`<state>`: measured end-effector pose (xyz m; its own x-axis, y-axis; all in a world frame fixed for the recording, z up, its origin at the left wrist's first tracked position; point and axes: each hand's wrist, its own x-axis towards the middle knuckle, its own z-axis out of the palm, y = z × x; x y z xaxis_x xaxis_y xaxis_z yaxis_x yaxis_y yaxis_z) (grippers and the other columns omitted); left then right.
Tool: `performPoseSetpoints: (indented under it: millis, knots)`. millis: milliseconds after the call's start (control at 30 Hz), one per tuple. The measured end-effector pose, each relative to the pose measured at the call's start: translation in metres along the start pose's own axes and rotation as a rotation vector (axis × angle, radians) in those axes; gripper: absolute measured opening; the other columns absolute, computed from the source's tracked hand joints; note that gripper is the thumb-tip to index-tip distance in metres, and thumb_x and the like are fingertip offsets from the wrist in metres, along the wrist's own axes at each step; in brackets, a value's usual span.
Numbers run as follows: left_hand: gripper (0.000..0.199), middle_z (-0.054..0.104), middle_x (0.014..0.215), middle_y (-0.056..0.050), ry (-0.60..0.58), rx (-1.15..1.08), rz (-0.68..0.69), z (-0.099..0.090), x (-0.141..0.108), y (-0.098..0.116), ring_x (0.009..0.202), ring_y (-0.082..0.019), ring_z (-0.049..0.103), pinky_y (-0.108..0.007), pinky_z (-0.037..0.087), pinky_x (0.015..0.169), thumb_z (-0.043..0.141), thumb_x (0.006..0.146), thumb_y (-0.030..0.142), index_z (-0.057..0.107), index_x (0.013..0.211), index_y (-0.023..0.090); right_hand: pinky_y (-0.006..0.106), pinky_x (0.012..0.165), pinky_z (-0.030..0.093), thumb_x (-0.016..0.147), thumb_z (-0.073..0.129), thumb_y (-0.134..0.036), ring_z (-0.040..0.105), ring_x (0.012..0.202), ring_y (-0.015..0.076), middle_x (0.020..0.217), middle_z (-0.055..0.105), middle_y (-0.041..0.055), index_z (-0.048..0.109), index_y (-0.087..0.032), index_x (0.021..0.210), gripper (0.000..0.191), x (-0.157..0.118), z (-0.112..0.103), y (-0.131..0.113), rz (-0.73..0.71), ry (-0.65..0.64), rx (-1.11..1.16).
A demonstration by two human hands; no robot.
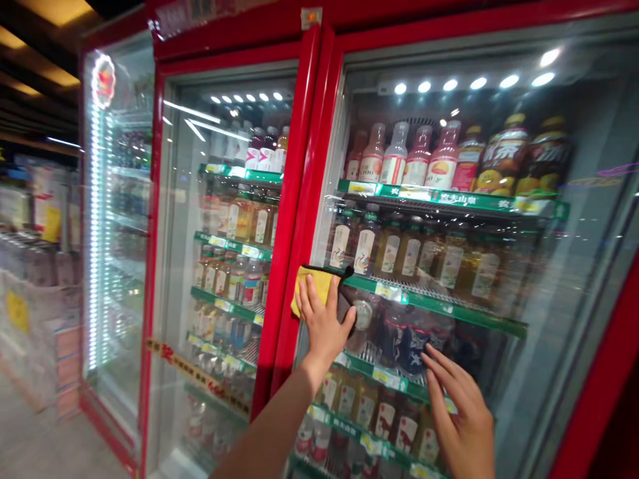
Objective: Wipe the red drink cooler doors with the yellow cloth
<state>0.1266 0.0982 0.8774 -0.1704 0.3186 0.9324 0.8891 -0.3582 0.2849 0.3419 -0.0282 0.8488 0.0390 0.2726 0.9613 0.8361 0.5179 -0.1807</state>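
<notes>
My left hand (322,322) lies spread over a yellow and dark grey cloth (319,283), pressing it against the glass door and its red frame (288,332). The cloth has a black edge and is partly covered by the fingers. At the lower right, my right hand (462,412) is raised before the glass with its fingers apart and nothing in it. Behind the glass, bottles (442,159) stand in rows on shelves with green front strips (449,197).
A second red-framed door (164,266) with more bottles is to the left, with a printed strip (200,376) across it. Farther left stand a lit cooler (120,219) and stacked boxes (37,326) on a grey floor.
</notes>
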Motion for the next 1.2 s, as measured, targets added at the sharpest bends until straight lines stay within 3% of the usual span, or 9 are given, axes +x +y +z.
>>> performPoseSetpoints:
  millis: [200,333,467,567,733,833,1000,1100,1200]
  knots:
    - [0.073,0.023,0.168,-0.005,-0.095,-0.045,0.39,0.012,-0.07,-0.02,0.154,-0.041,0.016,-0.062,0.022,0.121,0.072,0.08,0.056,0.048,0.147,0.04,0.041,0.092,0.054,0.099,0.053,-0.026,0.068,0.11,0.0238,0.124,0.072,0.0082,0.071,-0.024,0.116,0.025,-0.009,-0.005,-0.005,-0.069,-0.047,0.025]
    - [0.064,0.028,0.165,-0.011,-0.036,0.04,0.179,0.013,-0.079,-0.046,0.154,-0.04,0.015,-0.061,0.026,0.12,0.064,0.089,0.04,0.047,0.15,0.029,0.042,0.092,0.054,0.099,0.053,-0.025,0.068,0.111,0.024,0.123,0.072,0.0089,0.071,-0.024,0.117,0.025,-0.012,-0.013,-0.002,-0.064,-0.073,0.004]
    - [0.071,0.02,0.167,-0.017,-0.005,0.035,0.0,0.02,-0.05,-0.009,0.154,-0.043,0.007,-0.07,0.023,0.117,0.056,0.093,0.039,0.032,0.157,0.02,0.044,0.094,0.055,0.099,0.052,-0.022,0.066,0.114,0.0241,0.123,0.072,0.0093,0.069,-0.024,0.118,0.026,-0.005,-0.007,-0.001,-0.045,-0.029,-0.025]
    - [0.073,0.028,0.166,-0.01,-0.006,-0.041,0.262,0.024,-0.055,0.007,0.154,-0.042,0.01,-0.067,0.014,0.121,0.065,0.086,0.049,0.043,0.152,0.029,0.046,0.097,0.054,0.098,0.05,-0.019,0.064,0.117,0.0247,0.126,0.071,0.0093,0.067,-0.025,0.124,0.031,-0.001,0.01,-0.003,-0.059,-0.039,-0.055]
    - [0.061,0.053,0.151,0.002,0.014,-0.169,0.769,0.025,-0.073,-0.044,0.154,-0.034,0.019,-0.059,0.008,0.126,0.07,0.081,0.053,0.055,0.14,0.045,0.05,0.102,0.052,0.094,0.046,-0.013,0.054,0.133,0.028,0.141,0.062,0.0094,0.055,-0.027,0.142,0.05,-0.008,0.029,-0.003,-0.151,-0.145,-0.204]
    - [0.064,0.049,0.154,-0.003,0.04,-0.175,0.572,0.018,-0.05,-0.052,0.155,-0.035,0.019,-0.062,0.009,0.125,0.069,0.085,0.047,0.05,0.146,0.04,0.052,0.103,0.05,0.093,0.046,-0.012,0.05,0.137,0.0299,0.147,0.056,0.0092,0.047,-0.029,0.149,0.058,-0.016,0.03,0.001,-0.154,-0.155,-0.327]
    - [0.075,0.024,0.167,-0.013,0.057,-0.122,0.215,0.014,-0.013,0.01,0.155,-0.043,0.007,-0.072,0.007,0.12,0.065,0.089,0.04,0.036,0.156,0.024,0.052,0.099,0.052,0.094,0.047,-0.014,0.051,0.134,0.0304,0.147,0.054,0.0125,0.044,-0.028,0.15,0.058,-0.022,0.035,0.006,-0.082,-0.08,-0.453]
    - [0.069,0.031,0.166,-0.004,0.063,-0.201,0.521,0.023,-0.031,0.023,0.155,-0.039,0.011,-0.067,0.002,0.123,0.065,0.087,0.048,0.045,0.151,0.033,0.052,0.1,0.052,0.094,0.046,-0.012,0.049,0.135,0.0307,0.147,0.053,0.0119,0.048,-0.028,0.147,0.055,-0.025,0.035,0.008,-0.088,-0.087,-0.5]
    - [0.061,0.038,0.162,0.003,0.033,-0.219,0.819,0.034,-0.059,-0.002,0.156,-0.034,0.011,-0.061,0.0,0.126,0.066,0.085,0.051,0.054,0.143,0.04,0.052,0.101,0.051,0.092,0.046,-0.01,0.047,0.138,0.0308,0.147,0.052,0.011,0.051,-0.029,0.144,0.056,-0.03,0.029,0.012,-0.097,-0.106,-0.528]
